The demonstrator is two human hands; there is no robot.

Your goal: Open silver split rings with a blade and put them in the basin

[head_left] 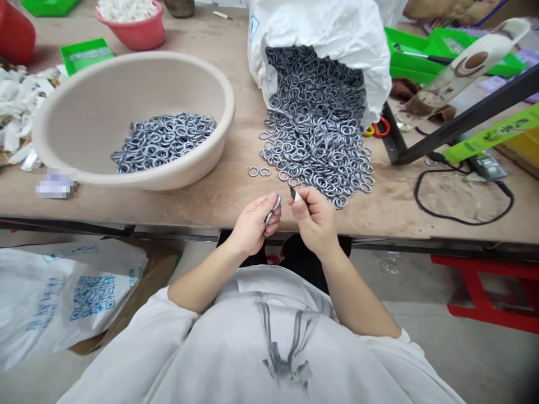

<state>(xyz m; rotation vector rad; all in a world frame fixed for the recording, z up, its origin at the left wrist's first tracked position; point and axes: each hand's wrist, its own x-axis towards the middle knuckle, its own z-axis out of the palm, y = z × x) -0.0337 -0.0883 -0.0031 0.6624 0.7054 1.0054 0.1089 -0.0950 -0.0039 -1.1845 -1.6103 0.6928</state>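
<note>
My left hand [251,225], in front of the table edge, pinches a grey metal ring [270,217]; whether more than one ring is in the grip I cannot tell. Close beside it, my right hand [316,220] is closed on a small flat blade-like piece [297,196], dark at one end and pale at the other. The two hands are a little apart. Just beyond them a heap of grey metal rings [315,151] spills from a white sack [320,22] onto the table. To the left, a large beige basin [138,178] holds more such rings [168,140].
Small white parts [21,112] lie left of the basin, near a green tray [86,56] and a pink bowl [138,36]. At right stand a dark metal frame [463,115] and a looped black cable [458,221]. A red stool [484,297] is below the table [391,219].
</note>
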